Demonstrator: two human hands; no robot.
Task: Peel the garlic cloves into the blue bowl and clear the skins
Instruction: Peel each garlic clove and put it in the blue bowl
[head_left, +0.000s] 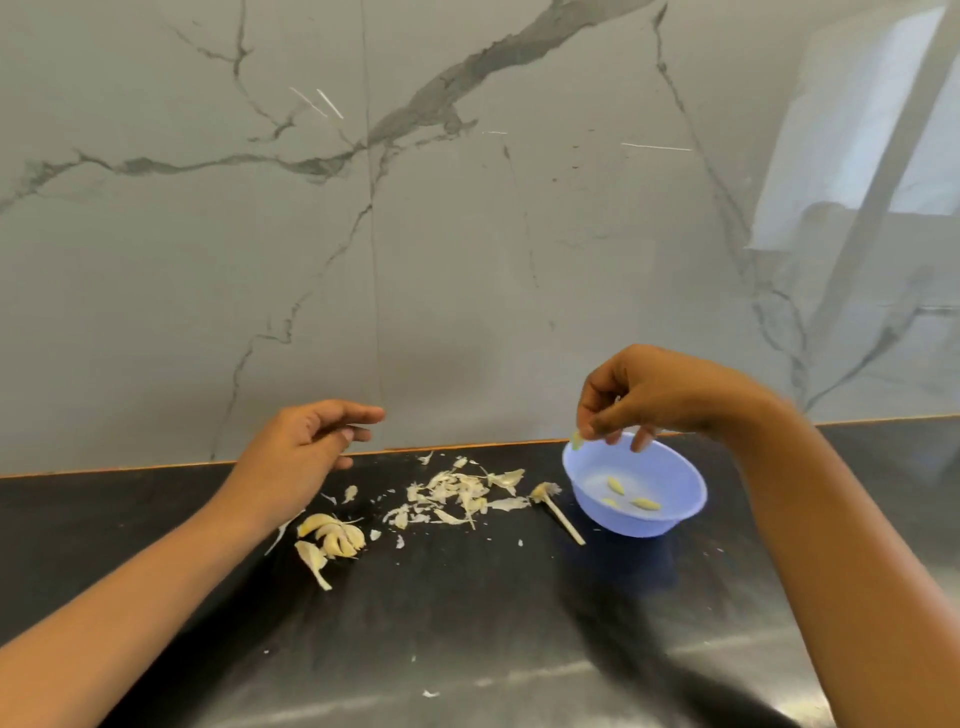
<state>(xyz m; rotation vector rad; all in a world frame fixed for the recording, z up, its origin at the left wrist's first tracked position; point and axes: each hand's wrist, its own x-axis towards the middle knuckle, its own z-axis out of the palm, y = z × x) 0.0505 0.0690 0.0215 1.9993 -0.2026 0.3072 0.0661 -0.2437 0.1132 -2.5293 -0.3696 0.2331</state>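
A: What sits closest?

B: Two bare forearms, both cut off by the bottom corners. Between them the black counter (467, 623) runs toward the camera, glossy and carrying a few flecks of skin.

A: And the hands?

B: The left hand (306, 447) hovers above the counter's back edge, its fingers loosely relaxed and holding nothing. The right hand (660, 395) hangs over the far left rim of the blue bowl (639, 522), pinching a small clove (576, 440) in its fingertips. Most of that clove is hidden by the fingers, so I cannot tell whether it is fully peeled.

A: What's in the bowl?

B: Three peeled cloves (615, 486) lie on its floor. The bowl stands near the back edge, at the right.

A: And the rest?

B: The skins (457, 493) lie scattered in a loose pile left of the bowl, with the garlic stem (558, 512) just beside the bowl. The unpeeled cloves (335, 535) are clustered further left, partly under the left wrist.

A: Any edges?

B: The counter ends at a marble wall (467, 234) close behind the bowl and skins. Its front edge is out of view.
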